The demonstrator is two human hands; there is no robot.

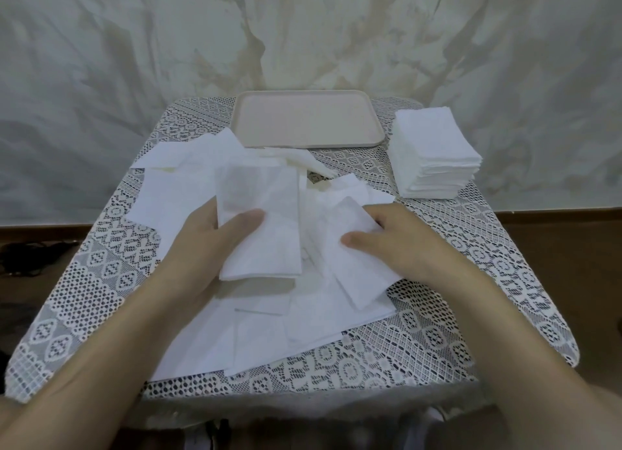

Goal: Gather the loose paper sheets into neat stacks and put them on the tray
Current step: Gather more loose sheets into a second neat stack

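Across the lace-covered table (101, 281), loose paper sheets (262, 332) sprawl just in front of the tray (303, 120). A squared stack (434, 153) sits to the tray's right. Nearer than the tray, the left hand (202, 237) grips gathered sheets (266, 214), thumb on top, and the right hand (400, 244) pinches one sheet (356, 271).

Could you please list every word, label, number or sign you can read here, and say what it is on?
There is no text to read. The loose sheets, those held by the left hand and right hand included, the stack and the tray are blank; the lace cloth shows only its woven pattern.
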